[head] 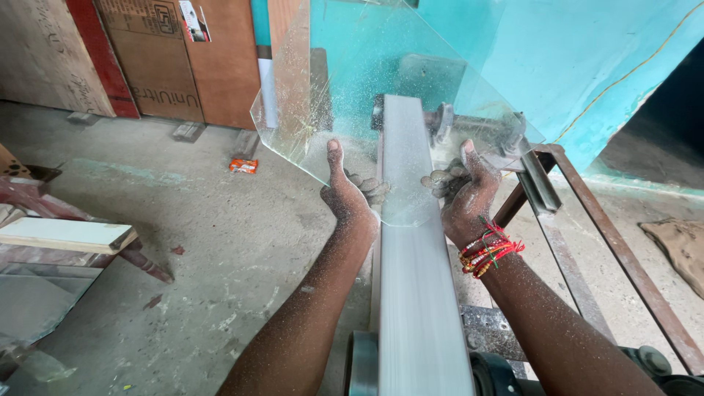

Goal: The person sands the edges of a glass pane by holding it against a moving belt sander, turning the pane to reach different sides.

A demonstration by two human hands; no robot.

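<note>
My left hand [350, 192] and my right hand [463, 192] grip a clear glass sheet [367, 81] by its lower corners. The sheet stands tilted, with its bottom edge resting on the grey moving belt [414, 293] of a grinding machine. The belt runs between my forearms toward the far end. Both hands and forearms are covered with fine dust. Red and yellow threads [488, 249] wrap my right wrist. Dust is also sprayed across the left side of the glass.
A rusty metal frame [623, 257] stands to the right of the belt. Wooden boards [169, 59] lean on the back wall. A pale plank [66, 235] and a glass piece [37, 301] lie at the left. An orange wrapper [243, 166] is on the concrete floor.
</note>
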